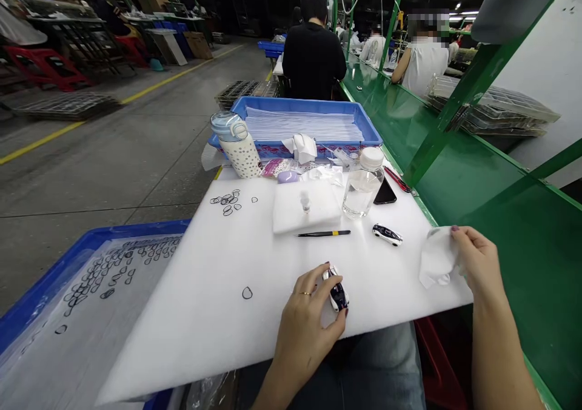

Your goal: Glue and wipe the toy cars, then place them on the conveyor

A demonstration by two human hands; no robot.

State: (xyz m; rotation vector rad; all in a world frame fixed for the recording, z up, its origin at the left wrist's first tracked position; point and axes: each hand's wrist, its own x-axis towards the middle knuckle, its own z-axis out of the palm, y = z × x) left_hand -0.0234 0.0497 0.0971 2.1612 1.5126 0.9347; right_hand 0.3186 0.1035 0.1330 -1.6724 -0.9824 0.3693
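Between the thumb and fingers of my left hand (311, 313) is a small white and black toy car (337, 290), resting on the white foam sheet (200, 313). At the sheet's right edge, my right hand (477, 257) pinches a crumpled white tissue (437, 257). A second toy car (387, 235) lies farther back between the two hands. Black-tipped tweezers (324, 233) with a yellow band lie in front of a folded white foam pad (307, 207). A single black ring (247, 293) lies left of my left hand, and several more rings (227, 201) lie at the back left.
A clear bottle of liquid (362, 185) stands near a phone (385, 191) and red-handled pliers (397, 179). Behind are a dotted tumbler (239, 149) and a blue tray (313, 103). Another blue tray (136, 230) with rings is at lower left. A green conveyor (504, 198) runs along the right.
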